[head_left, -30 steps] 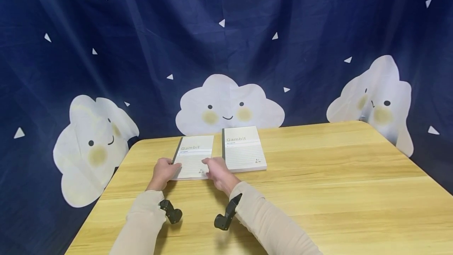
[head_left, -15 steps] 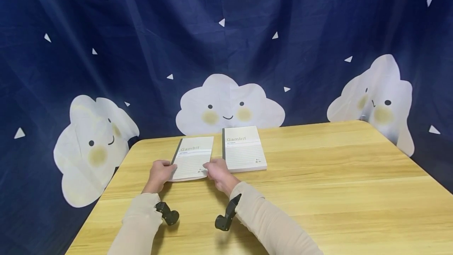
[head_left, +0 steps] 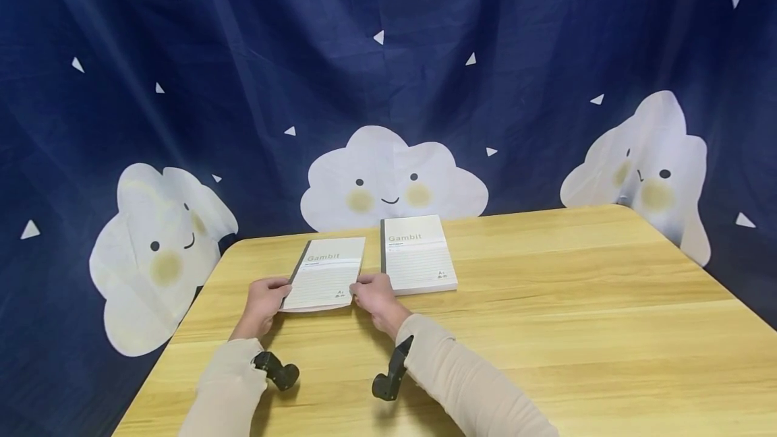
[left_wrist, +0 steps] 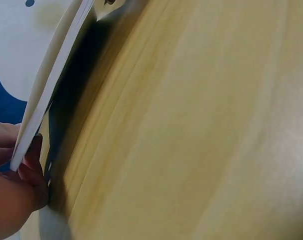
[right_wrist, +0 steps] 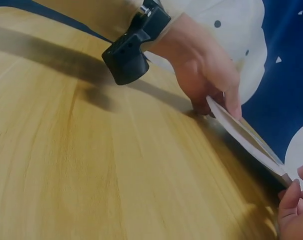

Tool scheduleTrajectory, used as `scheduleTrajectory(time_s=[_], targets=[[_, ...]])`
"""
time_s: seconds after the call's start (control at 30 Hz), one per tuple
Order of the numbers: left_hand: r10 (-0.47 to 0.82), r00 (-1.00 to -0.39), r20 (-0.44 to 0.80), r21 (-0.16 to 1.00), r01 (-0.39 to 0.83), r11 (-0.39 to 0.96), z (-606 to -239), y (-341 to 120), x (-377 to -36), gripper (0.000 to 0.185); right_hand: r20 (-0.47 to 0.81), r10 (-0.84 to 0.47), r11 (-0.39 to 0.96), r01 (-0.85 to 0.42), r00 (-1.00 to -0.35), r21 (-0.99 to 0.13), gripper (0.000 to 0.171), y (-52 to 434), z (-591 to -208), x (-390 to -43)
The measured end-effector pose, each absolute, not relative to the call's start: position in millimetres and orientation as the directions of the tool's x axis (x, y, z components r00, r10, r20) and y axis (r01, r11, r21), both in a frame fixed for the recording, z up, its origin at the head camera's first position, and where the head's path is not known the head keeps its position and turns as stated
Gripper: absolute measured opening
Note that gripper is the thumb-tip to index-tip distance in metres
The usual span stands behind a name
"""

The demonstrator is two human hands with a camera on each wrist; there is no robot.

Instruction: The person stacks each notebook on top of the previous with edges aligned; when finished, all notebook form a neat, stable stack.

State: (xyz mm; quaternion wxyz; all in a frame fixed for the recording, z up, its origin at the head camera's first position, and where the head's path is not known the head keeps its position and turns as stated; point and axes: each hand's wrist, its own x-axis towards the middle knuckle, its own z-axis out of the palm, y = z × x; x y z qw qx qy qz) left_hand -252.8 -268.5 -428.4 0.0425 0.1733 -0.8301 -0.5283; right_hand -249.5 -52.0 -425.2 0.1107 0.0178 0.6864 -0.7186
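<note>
A white notebook [head_left: 328, 278] with a dark spine and "Gambit" on its cover is held between both hands in the head view. My left hand [head_left: 265, 303] pinches its lower left corner, thumb on top and fingers underneath. At the lower right corner my right hand [head_left: 375, 299] grips the edge. The left wrist view shows the page edges [left_wrist: 46, 92] raised above the table, with a dark shadow below. In the right wrist view the near edge [right_wrist: 246, 142] bows slightly between the hands. A second, matching notebook [head_left: 420, 258] lies flat just to the right.
The wood-grain table [head_left: 577, 315] reaches far to the right and toward me. Behind it hangs a dark blue curtain [head_left: 516, 52] with white clouds and triangles. A black wrist camera [head_left: 276, 371] sits on the left sleeve, another [head_left: 391, 369] on the right.
My left hand has moved left and toward me, drawing the held notebook slightly that way with its near edge raised. My right hand now grips the corner more closely. The second notebook stays put.
</note>
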Motion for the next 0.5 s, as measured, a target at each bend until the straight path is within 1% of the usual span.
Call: scheduleTrajectory(time_s=[0.2, 0.3, 0.43, 0.5], targets=[[-0.327, -0.935, -0.140, 0.932, -0.236, 0.275, -429.3, -272.4, -250.7, 0.035, -0.148, -0.163, 0.034, 0.144, -0.976, -0.989, 0.025, -50.7, -423.0, -248.1], [-0.316, -0.936, -0.155, 0.957, -0.221, 0.185, -428.9, -272.3, -248.9, 0.038, -0.105, -0.185, 0.071, 0.094, -0.977, -0.993, 0.005, -50.5, -421.9, -246.6], [-0.310, -0.939, -0.150, 0.982, -0.177, 0.060, -428.6, -271.0, -245.9, 0.039, -0.062, -0.204, 0.105, 0.041, -0.977, -0.994, 0.032, -50.9, -420.8, -245.5], [-0.313, -0.939, -0.141, 0.988, -0.151, 0.009, -429.1, -269.9, -244.6, 0.038, -0.045, -0.209, 0.124, 0.019, -0.977, -0.992, 0.037, -50.6, -420.5, -245.3]])
